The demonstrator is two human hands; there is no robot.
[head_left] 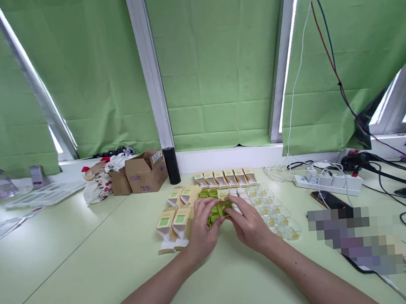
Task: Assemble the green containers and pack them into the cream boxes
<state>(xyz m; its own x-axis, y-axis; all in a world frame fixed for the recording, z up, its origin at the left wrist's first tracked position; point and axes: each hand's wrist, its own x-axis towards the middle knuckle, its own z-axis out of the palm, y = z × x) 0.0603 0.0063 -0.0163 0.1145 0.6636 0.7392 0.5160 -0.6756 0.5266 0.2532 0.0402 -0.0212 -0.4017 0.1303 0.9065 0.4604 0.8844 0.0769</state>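
Your left hand and right hand are close together, fingers clamped on opposite sides of a green compartmented piece, held just above the pale table. Close by your left hand stand cream cartons; near your right are clear cups with yellow bits inside. Just beyond your fingers sit more green pieces, then a row of small cartons. Over to your right lie a phone and, behind it, a white power strip tangled in cables. Farther off stand a black cylinder, a cardboard box and a printed cloth bag, before green blinds.

The cartons' green labels and the box's purple print are too small to read. Your fingers cover part of the piece; pixelation masks something below the phone, and your forearms run out of frame.
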